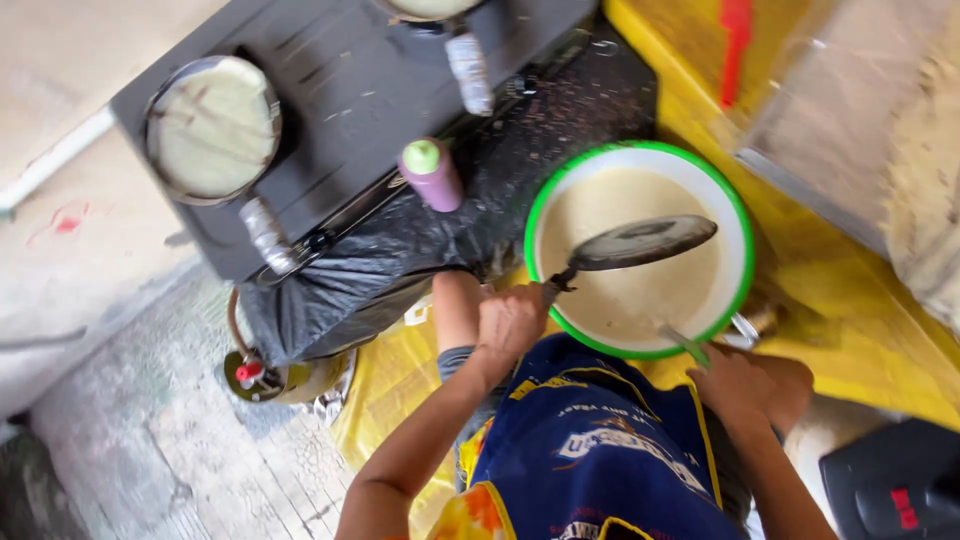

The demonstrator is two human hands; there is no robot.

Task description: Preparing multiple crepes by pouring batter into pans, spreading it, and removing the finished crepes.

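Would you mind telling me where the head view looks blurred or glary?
Head view: daylight is soft; the right edge smears the pale sack; slight sheen on the dark flat pan held by the left hand over the green-rimmed white bowl; the right hand is sharp.

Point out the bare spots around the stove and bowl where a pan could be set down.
Free: the dark stove top between the batter pan and the bottle, and the yellow sheet right of the bowl. Crowded: the bowl's near rim, where the left hand holds a small pan over the batter and the right hand grips a green handle.
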